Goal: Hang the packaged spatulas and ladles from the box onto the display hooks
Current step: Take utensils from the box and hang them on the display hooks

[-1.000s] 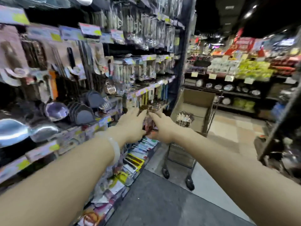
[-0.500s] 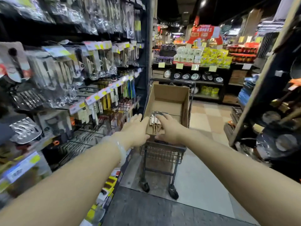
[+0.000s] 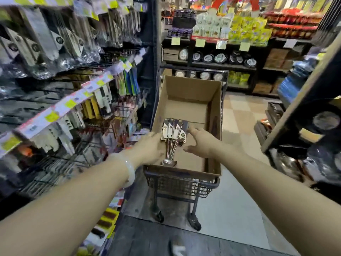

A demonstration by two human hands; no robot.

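Observation:
An open cardboard box [image 3: 191, 89] sits in a small dark wire cart [image 3: 180, 183]. Inside it lies a bunch of packaged metal ladles [image 3: 174, 131], card tags fanned at the top and bowls toward the near wall. My left hand [image 3: 149, 148] reaches over the box's left wall, its fingers extended at the left side of the bunch. My right hand [image 3: 200, 142] hovers spread just right of the tags, with its fingertips near them. Neither hand plainly grips anything. The display hooks [image 3: 70, 93] with hanging utensils fill the rack on my left.
Price strips [image 3: 64, 106] run along the rack's rails. Packaged goods lie on the rack's lowest level [image 3: 108, 217]. A dark shelf unit [image 3: 304, 100] stands at the right. The tiled aisle floor [image 3: 236, 215] opens beyond the cart, with stocked shelves [image 3: 212, 58] behind.
I have turned from the rack to the cart. Both hands moved away from the hooks and down into the box, closing on the bunch of ladles.

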